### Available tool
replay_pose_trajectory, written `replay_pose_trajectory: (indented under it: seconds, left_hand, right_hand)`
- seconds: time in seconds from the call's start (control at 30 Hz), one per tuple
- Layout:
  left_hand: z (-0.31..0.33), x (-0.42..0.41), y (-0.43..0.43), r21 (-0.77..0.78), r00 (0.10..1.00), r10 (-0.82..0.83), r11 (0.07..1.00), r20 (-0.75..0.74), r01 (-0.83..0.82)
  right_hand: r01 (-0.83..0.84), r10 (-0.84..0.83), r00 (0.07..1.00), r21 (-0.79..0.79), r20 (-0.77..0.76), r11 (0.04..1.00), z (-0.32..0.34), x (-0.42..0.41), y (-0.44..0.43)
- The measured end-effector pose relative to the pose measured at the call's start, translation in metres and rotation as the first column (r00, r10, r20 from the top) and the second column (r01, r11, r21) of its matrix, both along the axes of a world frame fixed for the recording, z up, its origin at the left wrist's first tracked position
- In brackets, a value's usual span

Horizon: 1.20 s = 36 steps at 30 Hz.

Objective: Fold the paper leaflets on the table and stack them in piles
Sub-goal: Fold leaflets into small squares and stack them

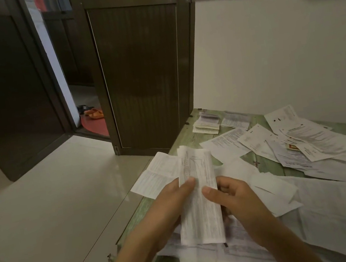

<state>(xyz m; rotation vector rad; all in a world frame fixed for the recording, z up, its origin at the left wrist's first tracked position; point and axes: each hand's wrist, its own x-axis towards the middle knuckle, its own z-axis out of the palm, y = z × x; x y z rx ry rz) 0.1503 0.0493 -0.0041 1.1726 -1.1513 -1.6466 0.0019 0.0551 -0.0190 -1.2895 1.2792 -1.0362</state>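
The left hand (168,204) pinches the folded leaflet (201,217) along its left edge, with the thumb laid on top and the other fingers out of sight beneath the paper. The right hand (238,200) pinches the same leaflet from the opposite edge, thumb on the printed face and fingers curled under. The leaflet is held between the two hands, over the near part of the worktop (264,164). It is a narrow strip whose long axis runs straight away from the person, so both thumbs press across its short width in its upper half. From that I judge the next crease would go across the strip, bringing the far end toward the near one, and either hand is equally placed to lead it. The finished piece would then travel forward and a little right to the small stack of folded leaflets (206,123) at the far corner, which lies nearer the right hand. A wider printed sheet (154,175) fans out to the left beyond the left hand; I cannot tell whether it is an open flap of the same leaflet or a separate one. Loose leaflets (311,144) lie overlapping to the right, apart from the stack, and more lie under the forearms, cut off by the bottom edge. The print is too small to read
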Motion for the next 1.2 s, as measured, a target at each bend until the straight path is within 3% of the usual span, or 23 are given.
replay_pose_trajectory:
  seconds: [0.2, 0.33, 0.43, 0.57, 0.7, 0.8, 0.9, 0.97, 1.07, 1.13, 1.2]
  left_hand:
    - [0.0, 0.009, -0.004, -0.066, 0.996, -0.019, 0.997, 0.091, 0.026]
    - [0.0, 0.003, -0.003, -0.181, 0.97, 0.21, 0.966, 0.125, -0.186]
    - [-0.002, -0.006, 0.001, -0.312, 0.917, 0.352, 0.906, 0.185, -0.285]
    - [-0.001, -0.007, 0.005, -0.453, 0.938, 0.3, 0.87, 0.174, -0.194]
    - [0.0, -0.006, 0.006, -0.541, 0.928, 0.227, 0.84, 0.295, -0.034]
    - [0.0, -0.007, 0.007, -0.563, 0.904, 0.293, 0.823, 0.312, -0.072]
    - [0.001, -0.005, 0.007, -0.653, 0.868, 0.376, 0.753, 0.324, -0.083]
    - [0.001, -0.003, 0.007, -0.699, 0.817, 0.448, 0.71, 0.362, -0.079]
    - [0.003, 0.0, 0.005, -0.655, 0.808, 0.451, 0.748, 0.379, -0.111]
    - [0.005, 0.0, 0.007, -0.538, 0.898, 0.339, 0.83, 0.28, -0.145]
    - [0.006, -0.003, 0.009, -0.39, 0.943, 0.302, 0.892, 0.141, -0.228]
  right_hand:
    - [0.039, -0.037, 0.994, -0.022, 0.107, 0.999, 0.003, -0.001, 0.001]
    - [0.14, -0.116, 0.977, -0.132, 0.178, 0.981, 0.004, 0.001, 0.003]
    - [0.072, -0.04, 0.985, -0.192, 0.165, 0.979, 0.005, 0.001, 0.005]
    - [0.046, -0.009, 0.979, -0.175, 0.206, 0.983, 0.004, -0.002, 0.005]
    - [0.012, 0.021, 0.971, -0.134, 0.239, 0.991, 0.004, -0.008, 0.003]
    - [-0.048, 0.068, 0.989, -0.145, 0.135, 0.988, 0.001, -0.009, 0.002]
    - [-0.007, -0.025, 0.995, -0.306, -0.1, 0.952, -0.001, -0.006, 0.0]
    - [0.028, -0.094, 0.983, -0.372, -0.16, 0.928, 0.0, -0.006, 0.0]
    - [0.018, -0.038, 0.998, -0.311, -0.058, 0.95, 0.005, -0.008, 0.001]
    - [-0.009, 0.028, 0.996, -0.214, 0.089, 0.977, 0.007, -0.007, 0.003]
    - [-0.001, 0.025, 0.991, -0.177, 0.131, 0.984, 0.008, -0.003, 0.006]
